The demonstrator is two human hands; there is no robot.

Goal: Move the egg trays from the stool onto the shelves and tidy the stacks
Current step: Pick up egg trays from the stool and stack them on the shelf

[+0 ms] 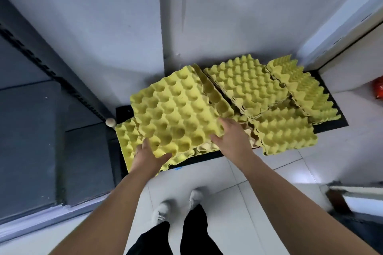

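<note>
– Reaching down, we had both hands at the top tray point(176, 114), didn't we?

– We did. It lay uppermost on the left stack on the black platform point(331, 124), skewed against the trays under it, one corner pointing away toward the wall. Whether that platform was the stool or a shelf, we couldn't tell.

– And the hold?

– Our left hand point(148, 156) had the near-left corner, fingers tucked beneath and thumb along the near edge, so we judged it was grasping. Our right hand point(232, 138) lay with fingers straight against the near-right edge, pressing rather than clenched.

– Which way did the tray lie from us?

– Directly ahead, between the hands, with the left one closer to our body. We reckoned both sides must move together, since the neighbouring stacks point(246, 87) sat just beside it on the right.
</note>
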